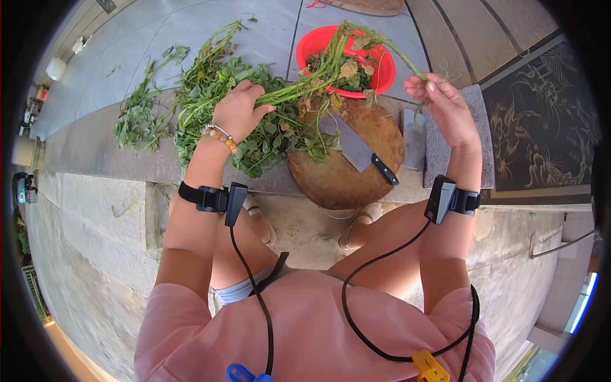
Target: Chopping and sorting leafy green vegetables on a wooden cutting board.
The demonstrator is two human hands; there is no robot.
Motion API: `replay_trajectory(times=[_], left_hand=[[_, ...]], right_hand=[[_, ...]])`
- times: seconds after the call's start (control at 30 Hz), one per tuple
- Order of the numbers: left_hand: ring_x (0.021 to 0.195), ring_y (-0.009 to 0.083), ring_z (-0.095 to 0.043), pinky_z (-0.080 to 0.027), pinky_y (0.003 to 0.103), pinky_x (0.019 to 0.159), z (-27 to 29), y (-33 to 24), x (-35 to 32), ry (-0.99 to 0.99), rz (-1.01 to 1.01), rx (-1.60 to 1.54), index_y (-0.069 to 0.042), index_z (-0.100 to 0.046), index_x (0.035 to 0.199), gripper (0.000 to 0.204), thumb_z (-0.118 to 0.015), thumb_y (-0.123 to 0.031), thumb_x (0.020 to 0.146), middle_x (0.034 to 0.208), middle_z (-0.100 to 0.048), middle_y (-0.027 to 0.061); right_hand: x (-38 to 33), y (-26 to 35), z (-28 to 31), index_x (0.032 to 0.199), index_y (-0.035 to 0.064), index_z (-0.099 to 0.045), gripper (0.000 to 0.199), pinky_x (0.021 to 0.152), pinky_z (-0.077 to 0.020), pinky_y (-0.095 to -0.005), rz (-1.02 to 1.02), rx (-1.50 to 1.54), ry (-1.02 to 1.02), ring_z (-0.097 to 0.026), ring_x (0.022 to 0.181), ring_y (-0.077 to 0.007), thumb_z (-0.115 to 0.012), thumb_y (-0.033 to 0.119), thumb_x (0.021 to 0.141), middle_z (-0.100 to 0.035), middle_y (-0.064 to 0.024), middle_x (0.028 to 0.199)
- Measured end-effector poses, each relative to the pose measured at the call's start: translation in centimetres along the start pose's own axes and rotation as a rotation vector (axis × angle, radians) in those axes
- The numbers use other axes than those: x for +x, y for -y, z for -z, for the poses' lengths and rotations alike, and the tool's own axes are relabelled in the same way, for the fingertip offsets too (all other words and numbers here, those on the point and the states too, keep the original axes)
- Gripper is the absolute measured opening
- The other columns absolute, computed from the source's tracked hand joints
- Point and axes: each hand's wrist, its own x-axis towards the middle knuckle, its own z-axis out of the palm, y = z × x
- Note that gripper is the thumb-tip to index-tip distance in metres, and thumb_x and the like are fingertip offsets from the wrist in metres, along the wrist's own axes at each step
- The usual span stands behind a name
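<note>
My left hand point(240, 109) is closed round a bunch of long green stems point(296, 89), whose far ends reach across toward the right. Between the fingertips of my right hand point(442, 105), a single leafy stem point(402, 56) is pinched near its rooty end. A large pile of leafy greens point(197, 105) lies beneath and left of my left hand. Below the stems, a cleaver point(351, 145) with a black handle rests flat on a round wooden chopping board point(337, 181). Behind the board, a red plastic basin point(312, 41) holds cut leaves.
A smaller heap of greens point(141, 114) lies at the far left on the step. On the right stand a grey stone block point(471, 127) and a dark panel etched with pale figures point(541, 121). Black cables point(267, 305) run from my wrist straps across my shirt.
</note>
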Motion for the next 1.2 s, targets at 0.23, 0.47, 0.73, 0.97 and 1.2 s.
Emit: replay_trajectory(times=[0.23,0.47,0.73,0.97,1.2], left_hand=[[0.076,0.0328,-0.058,-0.044,0.041,0.066,-0.9,-0.6,1.2,0.353,0.059,-0.277,-0.005,-0.054,0.092,0.032,-0.061,-0.035,0.079,0.076,-0.059,0.0154],[0.063,0.0323,-0.055,-0.042,0.039,0.059,0.4,0.0,1.3,0.089,0.102,-0.307,-0.004,-0.058,0.088,0.033,-0.059,-0.036,0.082,0.068,-0.057,0.0147],[0.062,0.0118,-0.042,-0.039,0.027,0.062,1.0,0.6,1.8,-0.086,0.191,-0.486,0.002,-0.057,0.091,0.030,-0.059,-0.027,0.086,0.067,-0.050,0.0037],[0.058,0.0069,-0.036,-0.032,0.025,0.054,1.8,-0.8,1.7,0.028,0.236,-0.721,-0.002,-0.057,0.084,0.024,-0.059,-0.026,0.086,0.062,-0.043,-0.0030],[0.057,0.0080,-0.038,-0.035,0.026,0.054,1.7,-2.0,1.0,0.139,0.165,-0.733,-0.002,-0.057,0.085,0.023,-0.059,-0.025,0.085,0.059,-0.043,0.0000]], right_hand=[[-0.2,0.9,0.1,0.110,0.0038,-0.056,0.025,0.093,-0.0385,-0.0384,0.158,0.253,0.145,-0.056,0.103,-0.0247,-0.049,0.018,0.091,-0.060,-0.0139,0.108],[0.6,1.2,-0.9,0.113,0.0043,-0.055,0.030,0.093,-0.0378,-0.0358,0.203,0.151,-0.127,-0.055,0.103,-0.0229,-0.055,0.021,0.088,-0.060,-0.0137,0.108],[1.8,-2.1,-7.7,0.085,0.0013,-0.061,0.017,0.058,-0.0455,-0.0230,0.200,-0.490,-0.376,-0.052,0.061,-0.0082,-0.061,0.018,0.084,-0.061,-0.0044,0.071],[3.4,-5.4,-12.9,0.109,0.0017,-0.055,0.026,0.056,-0.0457,-0.0236,-0.009,-0.144,-0.122,-0.058,0.066,-0.0094,-0.057,0.011,0.085,-0.061,-0.0074,0.098],[4.3,-4.0,-13.8,0.118,0.0047,-0.051,0.035,0.064,-0.0431,-0.0207,-0.225,0.228,-0.075,-0.057,0.079,-0.0089,-0.056,0.022,0.088,-0.056,0.0002,0.099]])
